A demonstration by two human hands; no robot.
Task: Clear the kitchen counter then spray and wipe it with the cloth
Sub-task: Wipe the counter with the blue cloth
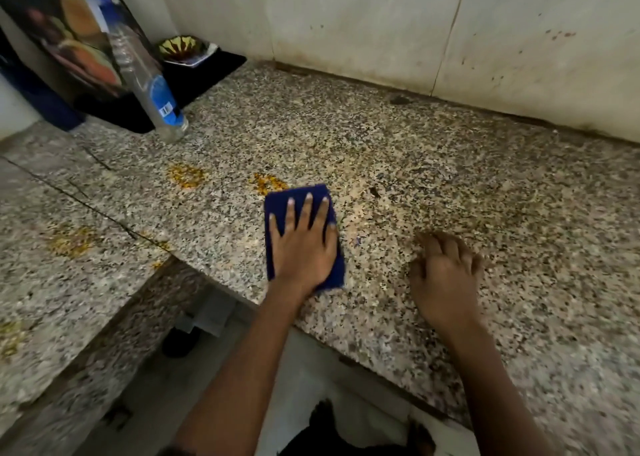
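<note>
A folded dark blue cloth (322,194) lies flat on the speckled granite counter (415,150). My left hand (303,244) presses on it with straight, spread fingers, covering most of it. My right hand (443,268) rests on the bare counter to the right of the cloth, fingers loosely bent and holding nothing. A clear plastic bottle with a blue label (152,88) stands on the counter at the back left. Yellow stains (185,176) mark the counter left of the cloth, and another yellow stain (268,183) sits just beyond its far left corner.
A black mat (207,74) at the back left holds a yellow-patterned dish (185,50). A picture-printed panel (65,29) leans behind the bottle. A pale wall (415,22) backs the counter. A second granite slab (52,265) lies at the left, with a gap below.
</note>
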